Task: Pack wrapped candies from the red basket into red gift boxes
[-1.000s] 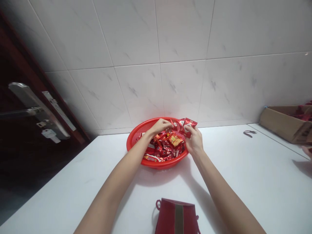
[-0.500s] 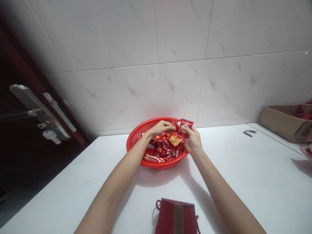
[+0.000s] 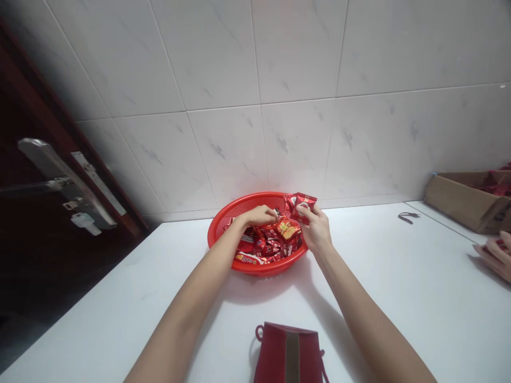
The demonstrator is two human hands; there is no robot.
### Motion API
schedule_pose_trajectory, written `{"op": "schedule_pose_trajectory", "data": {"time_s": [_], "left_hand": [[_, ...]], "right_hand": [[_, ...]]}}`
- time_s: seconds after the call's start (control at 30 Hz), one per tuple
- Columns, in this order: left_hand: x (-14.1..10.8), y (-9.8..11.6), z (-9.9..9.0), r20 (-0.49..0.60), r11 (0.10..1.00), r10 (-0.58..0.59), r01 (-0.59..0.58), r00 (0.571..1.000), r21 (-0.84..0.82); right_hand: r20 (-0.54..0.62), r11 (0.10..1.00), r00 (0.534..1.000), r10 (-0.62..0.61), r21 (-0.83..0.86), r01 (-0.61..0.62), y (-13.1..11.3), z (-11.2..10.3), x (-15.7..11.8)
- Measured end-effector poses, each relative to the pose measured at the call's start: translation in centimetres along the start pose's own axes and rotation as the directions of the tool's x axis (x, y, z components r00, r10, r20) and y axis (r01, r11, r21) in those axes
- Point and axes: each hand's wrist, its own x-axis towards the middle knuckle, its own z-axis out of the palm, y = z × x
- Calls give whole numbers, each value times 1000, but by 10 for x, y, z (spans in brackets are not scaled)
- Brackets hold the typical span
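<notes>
A red plastic basket (image 3: 213, 234) full of red-wrapped snack packets (image 3: 271, 246) stands on the white table near the wall. My right hand (image 3: 316, 227) is closed on small red snack packets (image 3: 304, 204) above the basket's right rim; they seem to be two, one partly behind the other. Inside the basket, my left hand (image 3: 261, 215) reaches down with bent fingers among the wrappers. What its fingertips pinch, if anything, I cannot make out. Close to me stands a dark red gift bag (image 3: 273, 354) with a brown stripe and cord handles.
A cardboard box (image 3: 465, 199) with dark red contents sits at the right. Another person's hand (image 3: 497, 255) is at the right edge. A dark cord (image 3: 409, 216) lies on the table (image 3: 383, 260). The tiled wall (image 3: 295, 143) bounds the back; a door handle (image 3: 59, 178) is at left.
My left hand has moved left and down from beside the held packets into the basket. My right hand stays nearly still with its packets. The other person's hand has come further into view.
</notes>
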Motion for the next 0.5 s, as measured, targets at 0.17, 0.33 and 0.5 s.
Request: {"op": "schedule_pose_trajectory", "data": {"time_s": [0.17,0.33,0.5], "left_hand": [[3,0,7,285,967,-111,37,952,251],[2,9,13,235,917,-139,35,962,398],[-24,9,5,98,943,-68,32,993,330]], "right_hand": [[19,1000,1000,15,7,-15,1,-3,2],[90,999,995,52,7,-52,2,-11,8],[177,992,976,125,11,-129,-4,-12,8]]}}
